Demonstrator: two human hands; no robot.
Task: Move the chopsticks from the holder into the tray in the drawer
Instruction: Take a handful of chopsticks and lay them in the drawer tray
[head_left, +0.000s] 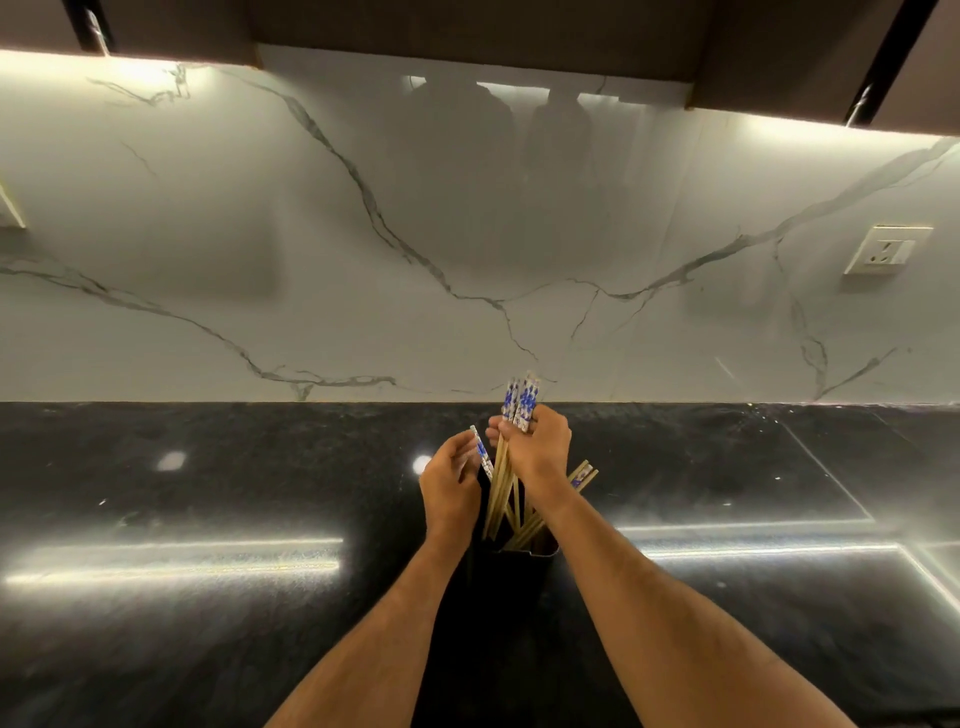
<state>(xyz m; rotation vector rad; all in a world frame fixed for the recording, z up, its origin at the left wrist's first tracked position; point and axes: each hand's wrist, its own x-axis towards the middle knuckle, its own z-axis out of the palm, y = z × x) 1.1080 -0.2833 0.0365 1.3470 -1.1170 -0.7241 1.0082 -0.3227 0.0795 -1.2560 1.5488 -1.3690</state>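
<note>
My right hand (537, 441) fisted round chopsticks (501, 478) bundle, long axis upright, tips down in holder (519, 571). Left hand (451, 480) pinching single stick beside it. Lift straight up next, I reckon.

chopsticks (500, 483): pale wood, glossy blue-white ends | countertop (208, 519): glossy black stone | backsplash (311, 234): polished marble

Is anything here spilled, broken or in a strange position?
Nothing looks spilled or broken. The right hand grips a bundle of chopsticks over the black holder; the left hand holds one. A few lean right out of the holder, which seems normal.
</note>
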